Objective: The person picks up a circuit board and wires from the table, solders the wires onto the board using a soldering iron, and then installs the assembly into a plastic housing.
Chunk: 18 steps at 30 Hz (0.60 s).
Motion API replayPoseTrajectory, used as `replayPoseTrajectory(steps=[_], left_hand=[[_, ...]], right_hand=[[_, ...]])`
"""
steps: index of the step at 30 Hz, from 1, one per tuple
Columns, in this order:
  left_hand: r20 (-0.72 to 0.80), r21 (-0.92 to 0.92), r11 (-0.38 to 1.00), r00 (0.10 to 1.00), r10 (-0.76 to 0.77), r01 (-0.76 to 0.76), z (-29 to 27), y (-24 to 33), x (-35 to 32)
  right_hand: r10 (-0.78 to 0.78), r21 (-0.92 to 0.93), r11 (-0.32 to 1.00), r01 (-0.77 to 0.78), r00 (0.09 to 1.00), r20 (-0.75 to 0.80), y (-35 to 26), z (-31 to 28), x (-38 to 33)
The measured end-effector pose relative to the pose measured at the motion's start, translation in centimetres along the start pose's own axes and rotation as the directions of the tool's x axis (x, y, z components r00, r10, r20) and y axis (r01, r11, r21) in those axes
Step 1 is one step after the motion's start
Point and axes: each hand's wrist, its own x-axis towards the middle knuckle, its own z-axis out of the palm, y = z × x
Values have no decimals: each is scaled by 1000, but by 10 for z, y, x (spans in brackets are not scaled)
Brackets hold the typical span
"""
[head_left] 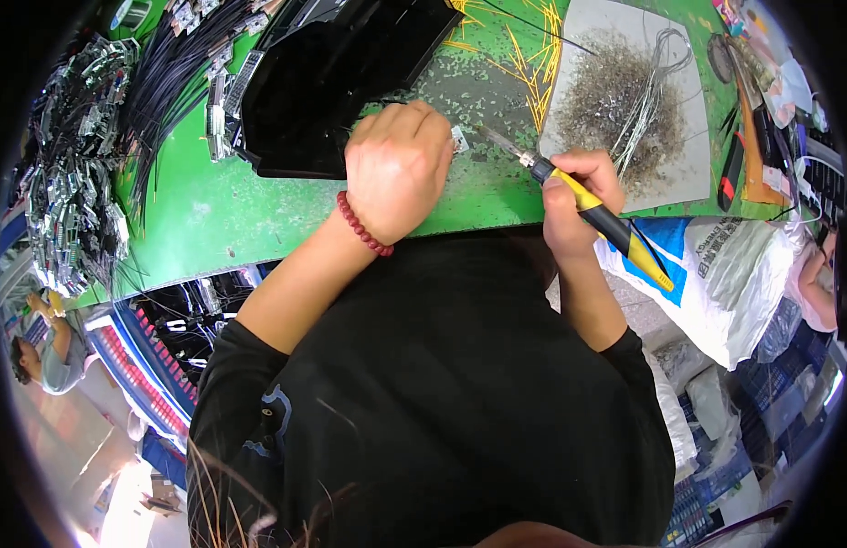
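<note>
My right hand (581,194) is closed round the yellow and black handle of a soldering iron (626,239). The iron's metal tip points left, toward my left hand (401,155), and stops short of it. My left hand, with a red bead bracelet at the wrist, has its fingers curled over the workbench beside a black plastic tray (332,87). A small silvery connector (459,140) sticks out past its fingertips; the rest of it is hidden by the hand. Strands of solder wire (645,110) lie on a grey board (684,169) strewn with dark residue.
Black cables with metal connectors (76,155) heap at the bench's left end. Thin yellow wires (536,78) lie beside the board. A red and black cutter (731,173) rests at right. White sacks (716,292) stand below the edge. Another person (53,352) sits far left.
</note>
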Motion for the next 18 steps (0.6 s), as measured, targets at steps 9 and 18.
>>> replayPoseTrajectory(steps=[9, 18], left_hand=[[50, 50, 998, 997, -52, 49, 0, 0, 3], [93, 26, 999, 995, -42, 39, -2, -1, 2]], right_hand=[[37, -92, 995, -35, 999, 25, 6, 2, -6], [-8, -57, 998, 9, 1000, 10, 10, 13, 0]])
